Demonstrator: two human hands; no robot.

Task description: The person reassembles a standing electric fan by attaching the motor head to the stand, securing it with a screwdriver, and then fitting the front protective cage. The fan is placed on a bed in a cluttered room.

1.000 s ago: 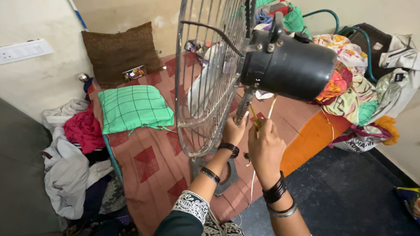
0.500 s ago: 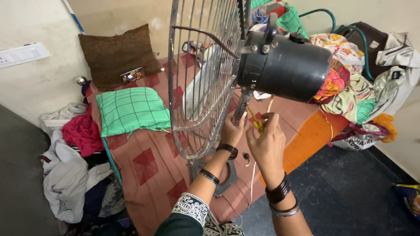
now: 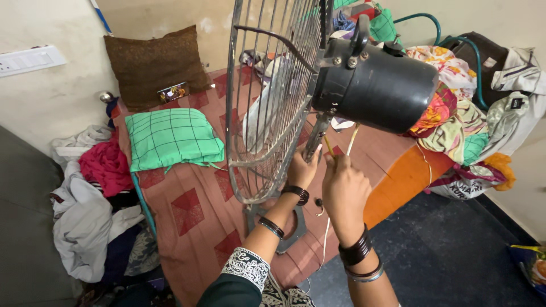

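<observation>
The left hand holds the fan's thin metal pole, under the round black motor. The right hand pinches a yellow wire beside it, above the bed.

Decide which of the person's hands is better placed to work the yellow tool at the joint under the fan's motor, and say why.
Probably the right hand: it already holds the yellow tool just below the black motor housing. The left hand is occupied gripping the fan's stem.
</observation>
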